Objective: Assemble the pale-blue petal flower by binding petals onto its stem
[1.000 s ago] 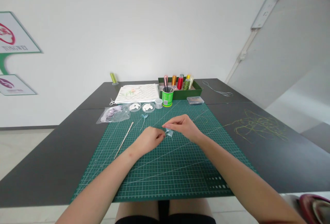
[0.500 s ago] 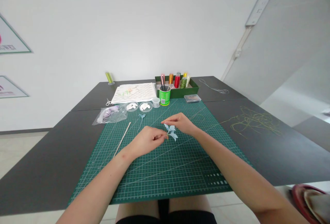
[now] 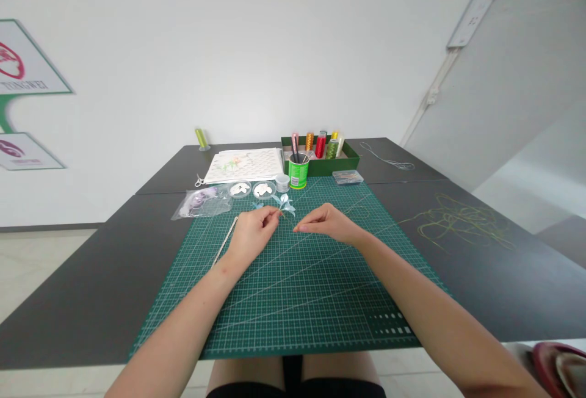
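My left hand point(image 3: 253, 232) pinches the thin stem of a pale blue artificial flower point(image 3: 285, 204), its petals pointing up and away over the mat. To the right, my right hand point(image 3: 327, 225) is closed in a pinch, apart from the flower; whatever sits between its fingertips is too small to make out. Both hands are above a green gridded cutting mat point(image 3: 311, 306). Just beyond my left hand lies another small blue flower point(image 3: 259, 206), partly hidden. A slim metal rod point(image 3: 224, 243) rests left of that hand.
Behind the hands stand a green can point(image 3: 298, 177) of tools, dishes of white pieces point(image 3: 263, 190), a small tub point(image 3: 282, 183) and a green box point(image 3: 320, 169) of thread spools. A plastic bag point(image 3: 201, 202) lies left, white sheets point(image 3: 245, 166) behind it, tangled green thread point(image 3: 458, 222) right.
My left hand has turned the flower upward and moved it away from me, to the left. My right hand has left the petals and come slightly nearer, still pinched.
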Demonstrator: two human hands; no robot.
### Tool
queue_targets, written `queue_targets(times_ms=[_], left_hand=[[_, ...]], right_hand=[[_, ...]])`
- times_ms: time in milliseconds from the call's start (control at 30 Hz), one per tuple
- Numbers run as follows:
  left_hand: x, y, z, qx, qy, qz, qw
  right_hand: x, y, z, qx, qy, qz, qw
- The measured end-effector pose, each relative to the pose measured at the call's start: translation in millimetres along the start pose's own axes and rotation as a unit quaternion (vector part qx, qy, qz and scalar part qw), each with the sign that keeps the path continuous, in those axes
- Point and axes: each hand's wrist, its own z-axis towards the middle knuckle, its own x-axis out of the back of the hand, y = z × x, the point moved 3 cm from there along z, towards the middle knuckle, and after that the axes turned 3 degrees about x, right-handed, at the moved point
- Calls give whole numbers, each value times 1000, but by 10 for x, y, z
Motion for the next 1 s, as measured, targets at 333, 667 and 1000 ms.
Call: queue_targets(times_ms=[333,667,1000], left_hand=[[-6,-167,55,57,31,-16,998],[-325,92,-151,-48,-192,21,980],[-254,164,-187,-56,-217,-63,973]], right_hand=[[-31,-80,-47,-27,-49,49,997],[22,-163,-36,17,68,31,997],[158,236,95,-9,132,-9,991]])
